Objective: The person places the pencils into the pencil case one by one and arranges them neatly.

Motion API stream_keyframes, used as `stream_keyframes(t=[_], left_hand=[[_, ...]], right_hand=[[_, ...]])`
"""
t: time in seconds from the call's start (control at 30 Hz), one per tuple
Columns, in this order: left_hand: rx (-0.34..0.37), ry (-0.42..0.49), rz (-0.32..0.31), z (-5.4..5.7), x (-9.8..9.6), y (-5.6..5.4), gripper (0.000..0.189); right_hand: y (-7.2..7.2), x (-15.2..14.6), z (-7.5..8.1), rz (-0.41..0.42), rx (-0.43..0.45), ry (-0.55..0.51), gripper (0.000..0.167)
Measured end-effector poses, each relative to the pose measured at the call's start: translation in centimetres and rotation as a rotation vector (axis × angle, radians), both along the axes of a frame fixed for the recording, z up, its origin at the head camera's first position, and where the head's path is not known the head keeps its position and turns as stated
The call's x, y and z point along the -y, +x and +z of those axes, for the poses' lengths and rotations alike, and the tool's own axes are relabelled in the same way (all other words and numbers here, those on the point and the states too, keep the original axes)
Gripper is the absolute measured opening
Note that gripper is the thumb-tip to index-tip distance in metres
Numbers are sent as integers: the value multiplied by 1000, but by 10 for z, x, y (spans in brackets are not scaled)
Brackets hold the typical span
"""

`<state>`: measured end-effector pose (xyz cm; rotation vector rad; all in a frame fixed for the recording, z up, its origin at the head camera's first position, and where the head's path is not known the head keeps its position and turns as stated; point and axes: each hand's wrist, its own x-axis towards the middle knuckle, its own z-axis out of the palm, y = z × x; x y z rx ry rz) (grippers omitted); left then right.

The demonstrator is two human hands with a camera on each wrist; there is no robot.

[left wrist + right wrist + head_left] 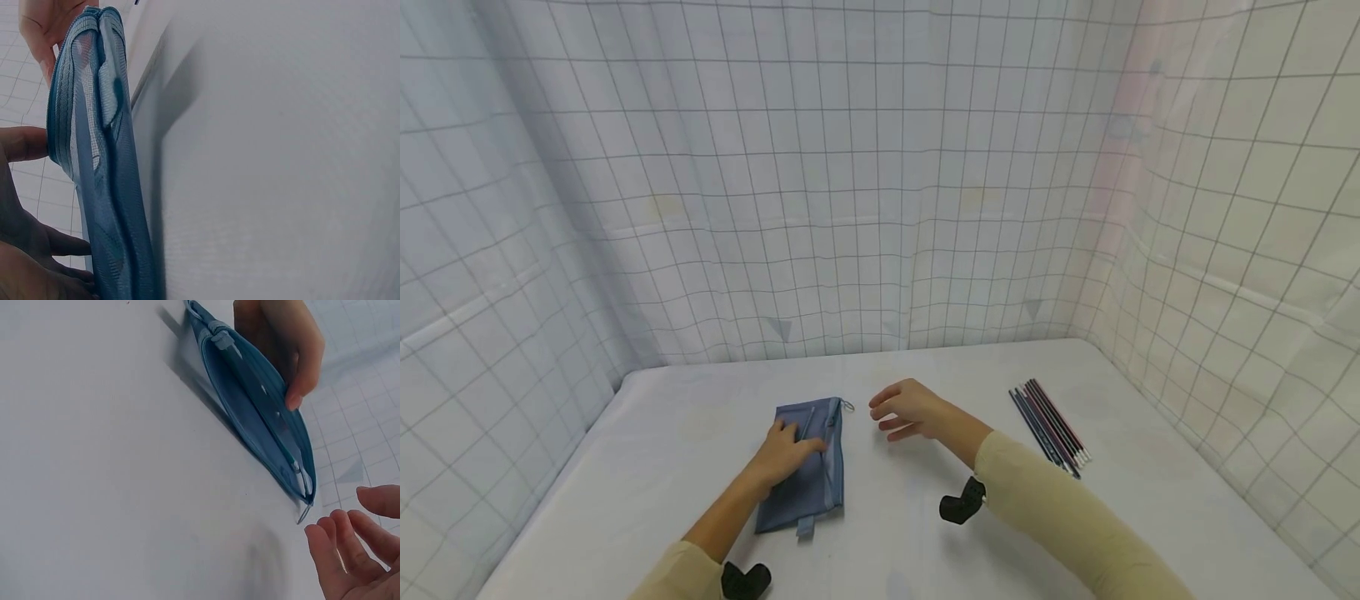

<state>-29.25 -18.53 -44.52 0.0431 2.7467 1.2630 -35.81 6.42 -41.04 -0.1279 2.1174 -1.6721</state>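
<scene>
A blue zip pouch (808,492) lies flat, its long side gaping toward the right. Through the gap the right wrist view shows the inside of the pouch (240,412). My left hand (781,458) rests on its upper face, fingers spread, with the thumb near the gaping edge. In the left wrist view the fingertips of that hand (28,237) touch the pouch (119,206). My right hand (913,408) hovers to the right of the pouch's far end, fingers loosely bent and holding nothing. A small loop (304,514) hangs from the pouch corner near its fingertips.
Several dark and reddish pencils (1051,425) lie side by side on the right of the white table (685,450), beyond my right forearm. Gridded white curtains (880,208) enclose the table at the back and both sides.
</scene>
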Motion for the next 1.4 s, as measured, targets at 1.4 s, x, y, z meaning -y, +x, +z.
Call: stream_keyframes(t=[1.4], left_hand=[[-31, 37, 2, -3, 3, 3, 90]], right_hand=[[-6, -143, 1, -105, -92, 176, 43]])
